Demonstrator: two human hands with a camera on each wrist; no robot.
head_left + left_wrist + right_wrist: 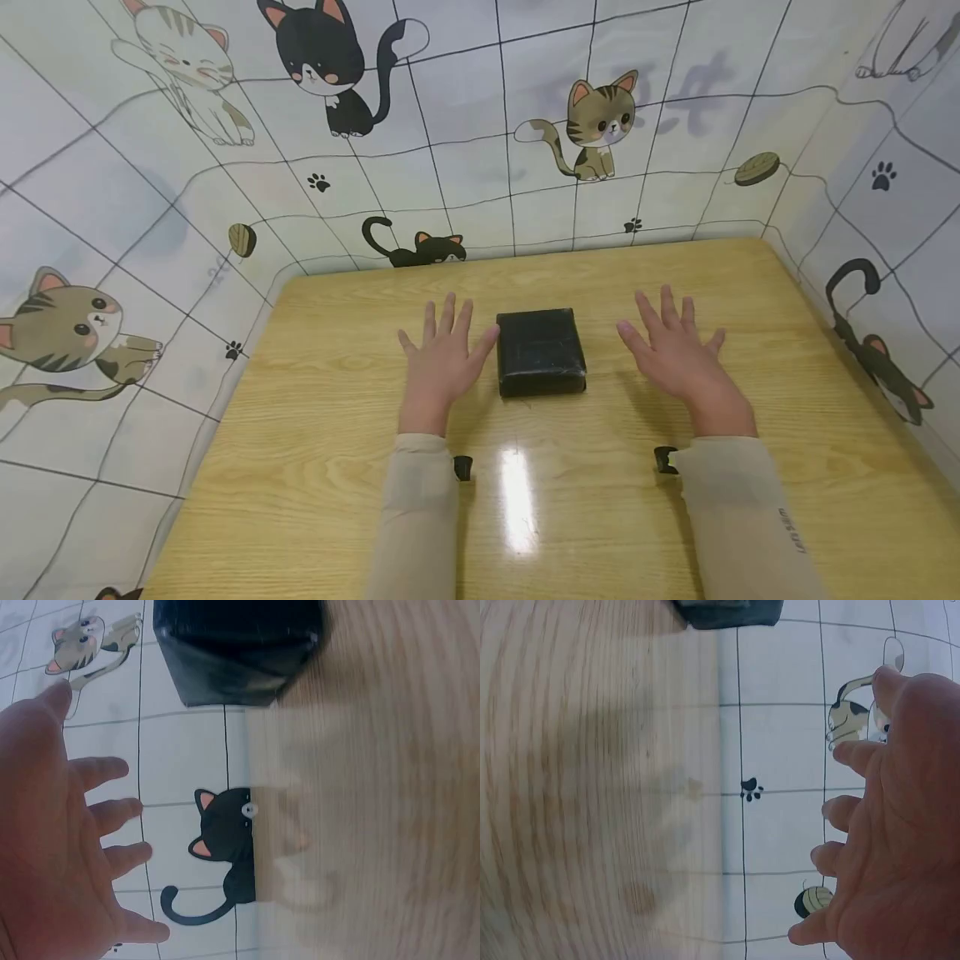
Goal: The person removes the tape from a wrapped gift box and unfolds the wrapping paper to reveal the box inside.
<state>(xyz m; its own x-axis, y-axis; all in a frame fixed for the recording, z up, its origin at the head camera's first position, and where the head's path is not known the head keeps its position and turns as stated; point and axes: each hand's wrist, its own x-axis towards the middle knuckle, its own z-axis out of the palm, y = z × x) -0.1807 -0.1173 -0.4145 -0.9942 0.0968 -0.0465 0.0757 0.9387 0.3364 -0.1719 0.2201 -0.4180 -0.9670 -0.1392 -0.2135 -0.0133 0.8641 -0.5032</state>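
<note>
A black, box-like square item (540,352) with a slightly worn surface lies on the wooden table between the two hands. To its left, my left hand (446,367) is held over the table, fingers spread, its thumb tip overlapping the item's left edge in the head view. My right hand (678,354) hovers off to the right with its fingers splayed and a gap between thumb and item. Both palms hold nothing. In the left wrist view the black item (238,652) shows at the top; the right wrist view catches only its lower end (731,613).
The pale wooden tabletop (315,467) has rounded far corners and a bright light reflection near the front. White walls (465,108) with grid lines and cartoon cats enclose it at the back and both sides. Small black clips (462,468) sit by the sleeves.
</note>
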